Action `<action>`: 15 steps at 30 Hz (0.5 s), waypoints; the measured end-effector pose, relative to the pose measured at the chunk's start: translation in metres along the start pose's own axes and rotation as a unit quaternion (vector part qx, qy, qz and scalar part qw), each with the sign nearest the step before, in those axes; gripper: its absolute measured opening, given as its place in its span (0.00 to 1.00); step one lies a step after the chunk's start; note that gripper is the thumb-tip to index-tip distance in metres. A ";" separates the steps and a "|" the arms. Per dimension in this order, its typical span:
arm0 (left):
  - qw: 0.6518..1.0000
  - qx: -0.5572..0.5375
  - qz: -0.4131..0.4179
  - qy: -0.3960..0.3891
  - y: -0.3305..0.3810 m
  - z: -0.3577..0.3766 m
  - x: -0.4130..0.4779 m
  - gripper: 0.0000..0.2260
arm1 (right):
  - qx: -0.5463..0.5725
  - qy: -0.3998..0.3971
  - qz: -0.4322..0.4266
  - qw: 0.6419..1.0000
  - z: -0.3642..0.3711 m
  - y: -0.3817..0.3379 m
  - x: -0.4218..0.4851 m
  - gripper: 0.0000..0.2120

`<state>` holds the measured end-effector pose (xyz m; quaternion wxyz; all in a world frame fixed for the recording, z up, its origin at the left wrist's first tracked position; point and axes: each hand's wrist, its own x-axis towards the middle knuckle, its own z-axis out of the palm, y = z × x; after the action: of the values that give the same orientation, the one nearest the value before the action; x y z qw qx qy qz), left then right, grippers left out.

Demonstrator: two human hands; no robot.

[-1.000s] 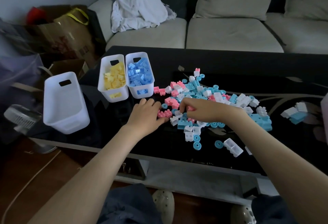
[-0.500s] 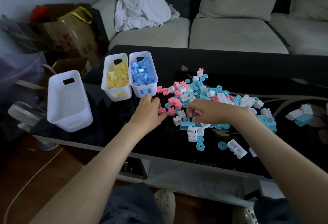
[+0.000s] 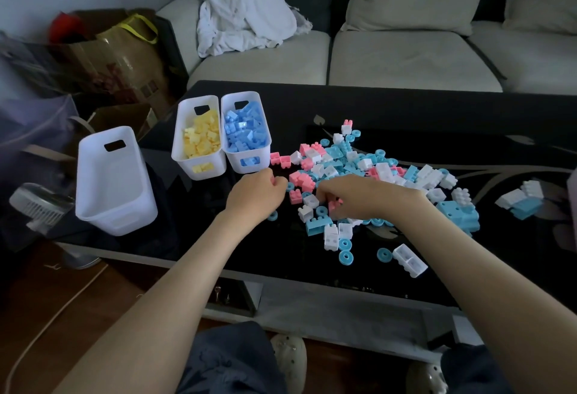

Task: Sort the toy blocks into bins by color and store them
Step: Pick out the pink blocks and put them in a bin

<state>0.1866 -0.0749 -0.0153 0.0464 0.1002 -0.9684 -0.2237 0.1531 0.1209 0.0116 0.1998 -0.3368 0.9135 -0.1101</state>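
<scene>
A mixed pile of pink, white and light-blue blocks (image 3: 368, 166) lies on the black table (image 3: 406, 112). At the pile's near edge my right hand (image 3: 365, 195) pinches a pink block (image 3: 334, 205) with fingers curled down. My left hand (image 3: 256, 194) is closed in a fist just left of the pile, close to a loose pink block (image 3: 295, 197); it seems to hold a pink block that its fingers hide. To the left stand a bin of yellow blocks (image 3: 199, 141), a bin of blue blocks (image 3: 246, 131) and an empty white bin (image 3: 115, 181).
A small clump of white and blue blocks (image 3: 521, 200) sits apart at the right. A sofa with a white cloth (image 3: 243, 9) runs behind the table. Cardboard bags (image 3: 118, 53) and a fan (image 3: 40, 203) stand at the left on the floor.
My left hand has closed into a fist over a pink block it was touching. My right hand has shifted slightly toward me and now pinches a pink block.
</scene>
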 end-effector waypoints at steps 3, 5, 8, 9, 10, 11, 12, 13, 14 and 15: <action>0.996 0.080 0.030 0.011 0.003 0.001 0.001 0.17 | 0.010 0.030 -0.010 0.999 -0.001 0.002 -0.001 0.08; 0.988 0.146 0.050 0.029 0.003 0.001 0.002 0.18 | 0.031 0.088 -0.012 0.996 -0.007 0.006 -0.002 0.08; 0.987 0.139 0.076 0.035 0.000 0.001 0.003 0.17 | 0.035 0.191 0.014 0.981 -0.011 0.015 -0.001 0.04; 0.989 0.114 0.086 0.033 -0.001 0.002 0.003 0.15 | 0.035 0.209 0.026 0.977 -0.010 0.019 0.001 0.02; 0.990 0.092 0.099 0.033 -0.001 0.003 0.002 0.12 | 0.034 0.213 0.036 0.976 -0.008 0.021 0.002 0.03; 0.990 0.080 0.112 0.030 -0.002 0.003 0.001 0.08 | 0.034 0.203 0.042 0.978 -0.006 0.023 0.004 0.06; 0.989 0.077 0.127 0.025 -0.002 0.002 0.000 0.05 | 0.035 0.185 0.045 0.981 -0.004 0.025 0.005 0.08; 0.987 0.078 0.142 0.020 -0.002 0.002 -0.001 0.05 | 0.037 0.167 0.044 0.984 -0.002 0.026 0.007 0.10; 0.984 0.085 0.156 0.017 -0.002 0.002 -0.001 0.07 | 0.043 0.154 0.042 0.986 -0.001 0.026 0.008 0.11; 0.981 0.096 0.169 0.013 -0.003 0.002 -0.002 0.08 | 0.053 0.144 0.038 0.987 0.000 0.026 0.009 0.10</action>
<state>0.1887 -0.0768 -0.0183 0.0868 -0.0579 -0.9876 -0.1172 0.1324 0.1344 0.0000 0.0880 -0.2714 0.9378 -0.1979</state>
